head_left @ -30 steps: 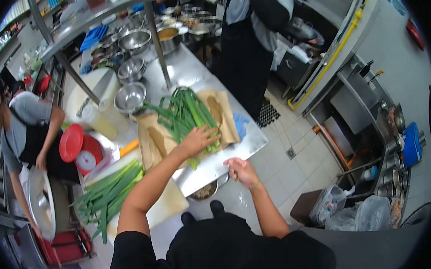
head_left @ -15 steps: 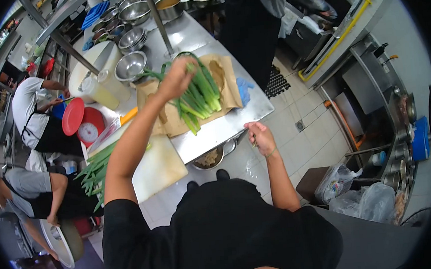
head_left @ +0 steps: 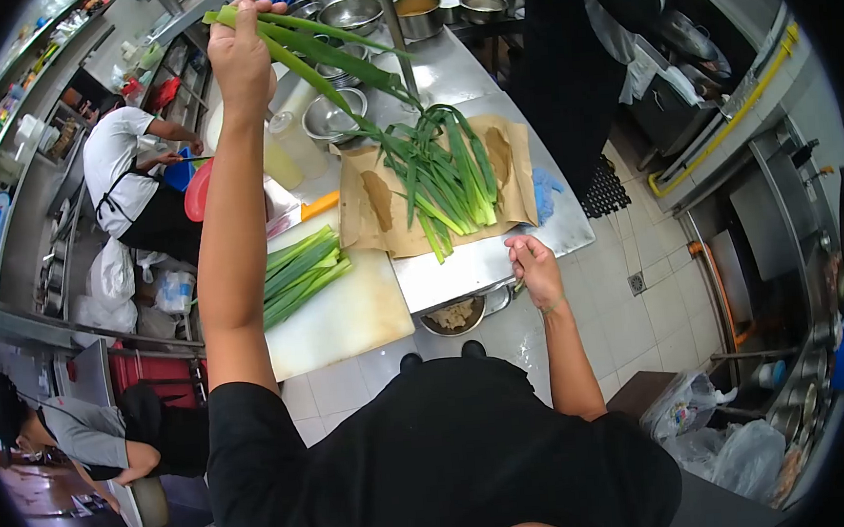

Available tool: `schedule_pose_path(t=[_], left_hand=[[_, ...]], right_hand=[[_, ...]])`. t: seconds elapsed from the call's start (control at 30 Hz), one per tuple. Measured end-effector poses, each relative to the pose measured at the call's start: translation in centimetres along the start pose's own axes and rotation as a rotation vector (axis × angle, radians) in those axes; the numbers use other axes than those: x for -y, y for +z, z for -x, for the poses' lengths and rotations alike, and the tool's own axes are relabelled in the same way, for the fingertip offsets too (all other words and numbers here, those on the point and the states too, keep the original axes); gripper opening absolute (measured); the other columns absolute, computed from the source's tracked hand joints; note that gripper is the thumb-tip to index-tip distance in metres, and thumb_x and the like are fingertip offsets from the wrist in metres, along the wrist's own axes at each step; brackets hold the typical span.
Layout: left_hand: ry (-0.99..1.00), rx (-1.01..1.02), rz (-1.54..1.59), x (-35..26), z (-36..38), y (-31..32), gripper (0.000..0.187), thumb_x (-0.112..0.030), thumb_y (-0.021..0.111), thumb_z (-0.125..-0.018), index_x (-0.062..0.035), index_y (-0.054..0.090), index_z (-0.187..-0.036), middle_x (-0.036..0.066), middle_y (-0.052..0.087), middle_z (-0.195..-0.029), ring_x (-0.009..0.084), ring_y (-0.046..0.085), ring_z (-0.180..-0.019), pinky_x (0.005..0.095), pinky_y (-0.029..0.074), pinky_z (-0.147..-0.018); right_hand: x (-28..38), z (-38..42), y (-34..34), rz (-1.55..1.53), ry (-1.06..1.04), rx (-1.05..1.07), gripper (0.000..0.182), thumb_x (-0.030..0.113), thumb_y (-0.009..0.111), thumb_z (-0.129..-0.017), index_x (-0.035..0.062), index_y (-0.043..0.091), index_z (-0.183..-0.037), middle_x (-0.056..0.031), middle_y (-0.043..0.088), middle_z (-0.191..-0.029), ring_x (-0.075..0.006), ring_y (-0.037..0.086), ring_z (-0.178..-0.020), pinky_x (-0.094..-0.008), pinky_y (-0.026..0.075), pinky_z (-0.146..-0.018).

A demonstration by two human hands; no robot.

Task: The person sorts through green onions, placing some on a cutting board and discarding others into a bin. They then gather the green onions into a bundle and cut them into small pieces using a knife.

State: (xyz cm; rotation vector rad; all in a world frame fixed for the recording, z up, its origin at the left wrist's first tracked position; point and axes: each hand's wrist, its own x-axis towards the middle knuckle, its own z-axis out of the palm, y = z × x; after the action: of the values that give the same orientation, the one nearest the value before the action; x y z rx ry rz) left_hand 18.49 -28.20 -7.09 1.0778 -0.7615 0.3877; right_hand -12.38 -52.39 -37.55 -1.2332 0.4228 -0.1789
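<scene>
My left hand (head_left: 240,61) is raised high over the far left of the table, closed round the pale green end of a leek (head_left: 315,60). Its long leaves trail down to the right toward a pile of leeks (head_left: 445,174) spread on brown paper (head_left: 364,209). Near the table's front corner, my right hand (head_left: 538,273) is closed with its fingertips together; a small greenish bit shows below them, too small to name. More leeks (head_left: 301,277) lie on a white cutting board (head_left: 357,312) to the left. An orange-handled knife (head_left: 320,205) rests behind them.
Steel bowls (head_left: 333,116) and plastic bottles (head_left: 298,145) stand along the table's far side. A crumpled blue glove (head_left: 546,194) lies right of the paper. Co-workers stand at the left and across the table. Below the edge is a pot (head_left: 455,315) with pale contents.
My left hand has risen up and left from the leek pile, pulling a leek along. My right hand keeps its closed pose. The view has shifted, showing more of the board's leeks.
</scene>
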Motion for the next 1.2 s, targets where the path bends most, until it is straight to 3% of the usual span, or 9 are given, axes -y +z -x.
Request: schedule_pose_path(t=[0.23,0.43,0.57,0.7,0.77,0.8,0.93,1.03,1.2], left_hand=[[-0.177,-0.121,0.018,-3.7,2.4,-2.9,0.015,-0.010,0.052,-0.099,0.0020,0.051,-0.108,0.009,0.061,-0.092,0.0237,0.063,-0.090,0.0340,0.051,-0.084],[-0.275,-0.127,0.010,-4.8,4.5,-3.5,0.013,-0.009,0.054,-0.098,0.0018,0.053,-0.106,0.010,0.061,-0.092,0.0256,0.063,-0.090,0.0350,0.052,-0.085],[-0.256,-0.136,0.010,-6.2,5.7,-4.4,0.015,-0.010,0.052,-0.098,0.0032,0.053,-0.104,0.010,0.061,-0.091,0.0244,0.066,-0.086,0.0350,0.054,-0.080],[-0.296,-0.214,-0.010,-7.5,6.9,-5.9,0.013,-0.010,0.051,-0.099,0.0024,0.053,-0.099,0.010,0.061,-0.089,0.0259,0.066,-0.085,0.0371,0.054,-0.080],[-0.328,-0.225,0.036,-7.1,7.4,-6.3,0.013,-0.010,0.051,-0.099,0.0020,0.053,-0.097,0.010,0.060,-0.088,0.0264,0.065,-0.082,0.0372,0.054,-0.079],[-0.321,-0.250,0.023,-6.4,7.0,-6.2,0.012,-0.010,0.051,-0.099,0.0017,0.054,-0.096,0.010,0.060,-0.087,0.0264,0.065,-0.081,0.0372,0.054,-0.079],[-0.288,-0.297,-0.049,-6.1,7.4,-6.3,0.011,-0.009,0.050,-0.099,0.0019,0.054,-0.097,0.011,0.060,-0.088,0.0262,0.064,-0.083,0.0370,0.053,-0.079],[-0.253,-0.335,-0.063,-6.1,6.1,-8.8,0.012,-0.008,0.050,-0.099,0.0032,0.053,-0.100,0.011,0.061,-0.089,0.0264,0.064,-0.085,0.0371,0.053,-0.082],[-0.298,-0.250,0.120,-5.3,3.2,-14.1,0.014,-0.008,0.048,-0.100,0.0051,0.051,-0.098,0.012,0.058,-0.089,0.0256,0.062,-0.086,0.0364,0.053,-0.086]], right_hand=[[5.6,-2.7,2.9,0.142,-0.153,0.055,0.027,0.028,0.057,-0.098,0.0029,0.064,-0.092,0.0070,0.047,-0.063,-0.0008,0.039,-0.056,-0.0185,0.030,-0.049],[15.0,-5.2,11.5,0.402,-0.807,0.261,0.029,0.027,0.061,-0.096,-0.0018,0.065,-0.097,-0.0020,0.064,-0.084,-0.0104,0.054,-0.080,-0.0283,0.045,-0.072],[16.1,-5.1,14.2,0.614,-0.769,0.497,0.028,0.026,0.060,-0.097,-0.0014,0.064,-0.095,-0.0014,0.062,-0.081,-0.0094,0.053,-0.078,-0.0273,0.045,-0.071],[13.8,-4.7,16.2,0.364,-0.710,0.573,0.029,0.028,0.058,-0.098,0.0011,0.061,-0.088,0.0017,0.055,-0.075,-0.0076,0.050,-0.069,-0.0243,0.042,-0.063],[12.8,-4.3,17.4,-0.163,-0.443,0.433,0.026,0.027,0.057,-0.099,0.0057,0.057,-0.084,0.0035,0.049,-0.069,-0.0050,0.043,-0.059,-0.0212,0.036,-0.054],[12.9,-5.0,18.3,-0.274,-0.402,0.402,0.023,0.024,0.052,-0.100,0.0092,0.050,-0.083,0.0044,0.044,-0.066,-0.0037,0.037,-0.056,-0.0199,0.031,-0.051],[10.9,-5.9,18.6,-0.563,-0.309,0.294,0.022,0.022,0.052,-0.100,0.0101,0.049,-0.082,0.0037,0.042,-0.065,-0.0051,0.040,-0.056,-0.0209,0.033,-0.049],[9.9,-6.5,16.5,-0.615,-0.265,0.270,0.021,0.022,0.052,-0.101,0.0108,0.050,-0.083,0.0029,0.043,-0.069,-0.0058,0.041,-0.057,-0.0212,0.034,-0.049],[8.7,-2.8,13.3,-0.461,-0.125,0.496,0.010,0.017,0.049,-0.100,0.0083,0.052,-0.097,-0.0036,0.058,-0.089,-0.0068,0.046,-0.059,-0.0206,0.036,-0.051]])
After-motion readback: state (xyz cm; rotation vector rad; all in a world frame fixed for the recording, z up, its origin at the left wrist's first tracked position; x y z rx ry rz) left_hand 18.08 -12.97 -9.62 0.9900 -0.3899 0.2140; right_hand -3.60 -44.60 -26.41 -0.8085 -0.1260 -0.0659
